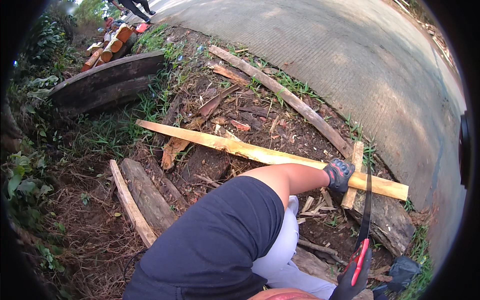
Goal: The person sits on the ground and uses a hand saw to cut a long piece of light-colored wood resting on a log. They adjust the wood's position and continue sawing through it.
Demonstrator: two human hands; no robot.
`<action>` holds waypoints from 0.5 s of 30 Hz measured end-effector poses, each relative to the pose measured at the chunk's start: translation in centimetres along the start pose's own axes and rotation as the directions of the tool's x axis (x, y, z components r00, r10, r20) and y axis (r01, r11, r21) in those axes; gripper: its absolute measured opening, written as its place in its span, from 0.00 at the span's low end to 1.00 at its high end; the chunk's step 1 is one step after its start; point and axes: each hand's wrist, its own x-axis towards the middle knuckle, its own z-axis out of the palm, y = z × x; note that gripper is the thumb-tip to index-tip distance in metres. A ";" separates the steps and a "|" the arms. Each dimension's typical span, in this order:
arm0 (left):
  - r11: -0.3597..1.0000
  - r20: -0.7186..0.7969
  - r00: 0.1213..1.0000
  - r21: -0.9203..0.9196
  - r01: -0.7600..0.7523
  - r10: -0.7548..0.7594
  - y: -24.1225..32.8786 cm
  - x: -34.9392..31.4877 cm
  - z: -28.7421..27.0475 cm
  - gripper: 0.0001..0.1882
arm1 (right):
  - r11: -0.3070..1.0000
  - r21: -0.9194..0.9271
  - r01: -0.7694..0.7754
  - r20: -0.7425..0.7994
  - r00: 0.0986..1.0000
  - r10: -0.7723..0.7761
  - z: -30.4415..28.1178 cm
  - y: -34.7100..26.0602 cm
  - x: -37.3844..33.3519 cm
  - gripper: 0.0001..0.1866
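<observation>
A long, pale yellow wooden plank [287,157] lies crosswise in front of me, its narrow end far left and its broad end at the right. My left hand [340,175], in a grey and black glove, is closed over the plank near the broad end. Under it a short wooden strip [356,161] crosses on top of a weathered log [387,225]. A handsaw [366,220] with a dark blade and red handle is gripped in my black-gloved right hand [352,280]. Its blade stands against the plank, between my left hand and the broad end.
A weathered board [285,95] lies along the edge of the concrete road [360,65]. Offcuts and bark litter the soil. Two timbers [145,192] rest at the left, and cut logs [112,47] are stacked far left. A person [136,7] stands beyond. A black bag [403,273] sits lower right.
</observation>
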 end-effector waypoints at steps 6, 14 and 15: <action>1.000 -0.024 1.000 0.004 -0.013 0.013 0.1 0.7 0.4 0.30 | 0.981 0.020 -0.192 -0.081 0.978 0.193 8.3 11.1 5.6 0.27; 1.000 -0.033 0.999 -0.004 0.007 -0.007 -0.9 1.1 1.4 0.27 | 0.998 0.048 0.045 -0.145 0.989 -0.037 13.6 15.1 11.0 0.28; 1.000 -0.026 1.000 -0.011 0.004 -0.004 -0.8 1.2 1.2 0.27 | 0.999 0.002 0.050 -0.174 0.984 -0.049 13.6 15.9 10.5 0.28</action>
